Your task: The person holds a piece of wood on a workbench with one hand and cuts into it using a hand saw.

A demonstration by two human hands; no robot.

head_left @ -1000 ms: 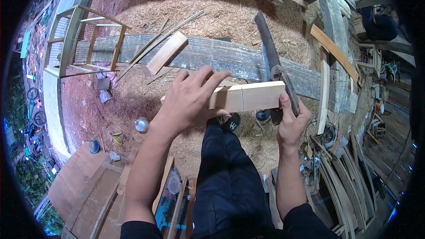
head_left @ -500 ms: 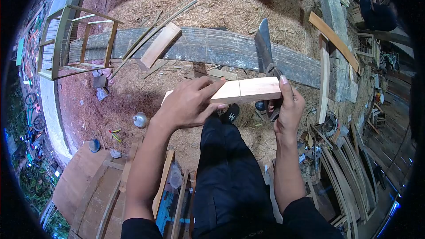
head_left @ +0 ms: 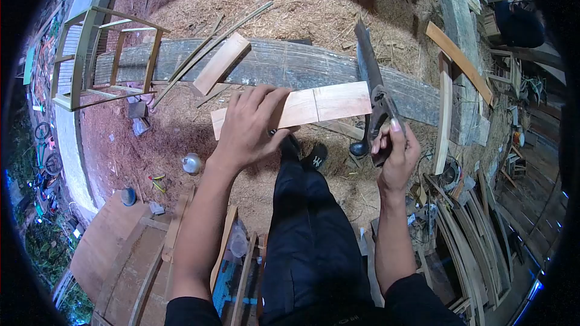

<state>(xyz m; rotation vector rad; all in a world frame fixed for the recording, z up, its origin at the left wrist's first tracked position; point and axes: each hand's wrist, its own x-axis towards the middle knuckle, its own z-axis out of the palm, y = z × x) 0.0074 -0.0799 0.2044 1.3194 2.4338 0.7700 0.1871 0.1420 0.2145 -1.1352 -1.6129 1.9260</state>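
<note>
My left hand [head_left: 251,124] grips a pale wooden block [head_left: 341,101] near its left part, with the fingers over the top and the thumb along the lower edge. A dark line runs across the block's face right of my fingers. My right hand [head_left: 399,154] is closed round the handle of a hand saw [head_left: 373,72], whose dark blade points up and away. The blade is beside the block's right end; whether they touch I cannot tell.
A long weathered plank [head_left: 290,66] crosses ahead, with another wooden block [head_left: 222,63] and thin strips on it. A wooden frame [head_left: 109,54] stands at left. An orange-brown board [head_left: 459,63] leans at right. A round clear container [head_left: 191,163] lies on the shavings.
The block has turned to show its broad marked face and its right end has risen. My right hand has let go of the block's end and keeps the saw, now slightly apart from my left hand.
</note>
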